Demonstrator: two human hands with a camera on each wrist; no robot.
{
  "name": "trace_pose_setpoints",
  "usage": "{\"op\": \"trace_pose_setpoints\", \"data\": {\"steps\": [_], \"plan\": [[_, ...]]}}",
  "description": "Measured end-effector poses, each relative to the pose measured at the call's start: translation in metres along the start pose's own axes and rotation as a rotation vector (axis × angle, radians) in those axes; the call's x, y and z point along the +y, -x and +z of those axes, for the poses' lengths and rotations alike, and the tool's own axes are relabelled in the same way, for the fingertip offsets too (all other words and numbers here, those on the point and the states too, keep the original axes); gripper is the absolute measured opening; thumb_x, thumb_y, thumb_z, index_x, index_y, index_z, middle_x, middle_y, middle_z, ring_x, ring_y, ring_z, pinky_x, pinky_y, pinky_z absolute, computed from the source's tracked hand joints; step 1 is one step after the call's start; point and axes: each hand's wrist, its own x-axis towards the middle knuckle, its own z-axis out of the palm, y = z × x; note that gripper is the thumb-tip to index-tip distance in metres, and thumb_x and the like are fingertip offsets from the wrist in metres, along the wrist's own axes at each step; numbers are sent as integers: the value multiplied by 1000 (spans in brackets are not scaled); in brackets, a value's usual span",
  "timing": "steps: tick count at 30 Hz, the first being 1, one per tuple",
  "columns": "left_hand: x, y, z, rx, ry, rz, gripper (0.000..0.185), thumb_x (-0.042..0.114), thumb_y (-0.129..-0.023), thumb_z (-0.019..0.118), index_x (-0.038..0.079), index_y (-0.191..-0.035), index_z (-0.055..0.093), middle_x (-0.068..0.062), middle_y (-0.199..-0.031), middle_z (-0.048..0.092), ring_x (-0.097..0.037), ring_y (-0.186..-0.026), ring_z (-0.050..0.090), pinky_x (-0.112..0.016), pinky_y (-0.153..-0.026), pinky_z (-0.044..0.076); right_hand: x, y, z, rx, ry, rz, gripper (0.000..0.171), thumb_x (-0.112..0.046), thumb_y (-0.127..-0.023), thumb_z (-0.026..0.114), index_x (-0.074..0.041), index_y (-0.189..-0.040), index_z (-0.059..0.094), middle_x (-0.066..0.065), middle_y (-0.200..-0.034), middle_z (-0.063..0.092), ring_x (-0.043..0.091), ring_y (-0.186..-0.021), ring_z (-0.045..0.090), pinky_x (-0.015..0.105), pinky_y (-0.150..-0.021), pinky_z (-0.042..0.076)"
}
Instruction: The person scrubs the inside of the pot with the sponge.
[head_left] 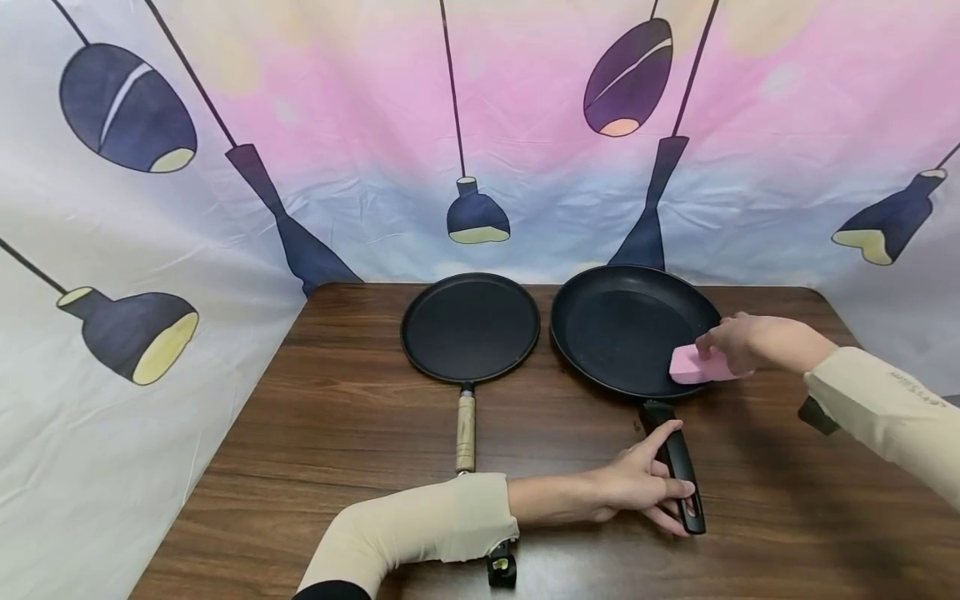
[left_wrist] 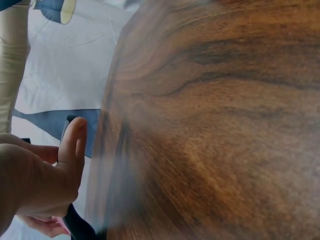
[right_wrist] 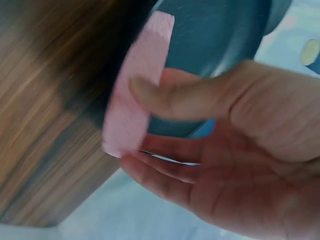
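Observation:
A deep black frying pan (head_left: 622, 325) lies on the right side of the table, its black handle (head_left: 680, 467) pointing toward me. My left hand (head_left: 637, 483) grips that handle, with fingers on both sides of it. At the pan's right rim, my right hand (head_left: 738, 343) pinches a pink sponge (head_left: 686, 365) between thumb and fingers. The right wrist view shows the sponge (right_wrist: 137, 90) lying across the pan's edge, partly over the inside. In the left wrist view the left hand (left_wrist: 47, 175) is seen from the side around the handle.
To the left lies a flat black griddle pan (head_left: 471, 327) with a wooden handle (head_left: 466, 432), whose end is close to my left sleeve (head_left: 442, 521). Both pans rest on a brown wood-grain table (head_left: 337, 417). A printed cloth (head_left: 375, 125) with lamp pictures hangs behind it.

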Motion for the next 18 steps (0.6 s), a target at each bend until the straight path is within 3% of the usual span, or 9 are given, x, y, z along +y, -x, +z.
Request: {"op": "trace_pose_setpoints", "data": {"steps": [4,7,10,13,16,18], "plan": [[3,1,-3,-5,4,-19,81,-10,-99,57,38,-157,29,-10,-90,62,-50,-103,69,-58,-85,58,-13,-7,-5,-134,-95,-152,43,5,-89,69,-7,-130,61,28,-128,58,35,-104,53,41,-81,50],[3,1,-4,-14,2,-22,80,-11,-99,55,37,-158,28,-10,-90,60,-51,-105,69,-60,-87,57,-20,-17,-1,-138,-200,-313,43,6,-90,64,-8,-131,60,23,-130,55,34,-106,51,41,-84,48],[3,3,-6,-29,0,-27,79,-10,-100,54,38,-157,28,-9,-90,59,-52,-107,67,-61,-88,56,-27,-32,8,-72,-301,-460,40,3,-92,65,-9,-131,60,15,-125,57,29,-104,51,39,-84,46],[2,3,-9,-58,-6,-30,78,-9,-101,53,39,-156,28,-9,-89,59,-54,-109,66,-61,-89,55,-33,-51,18,48,-358,-539,35,-5,-94,69,-10,-128,60,8,-112,56,21,-93,48,33,-78,43],[2,2,-10,-86,-6,-39,77,-9,-102,52,41,-155,27,-10,-88,60,-55,-112,64,-62,-91,54,-42,-68,22,172,-342,-544,36,-3,-92,72,-10,-124,59,12,-111,56,20,-89,46,33,-76,44],[2,1,-10,-95,-5,-49,76,-9,-102,52,42,-154,28,-10,-88,60,-55,-114,63,-62,-93,53,-48,-79,20,242,-305,-515,38,3,-89,73,-9,-123,59,18,-116,56,26,-93,50,39,-78,47]]}}
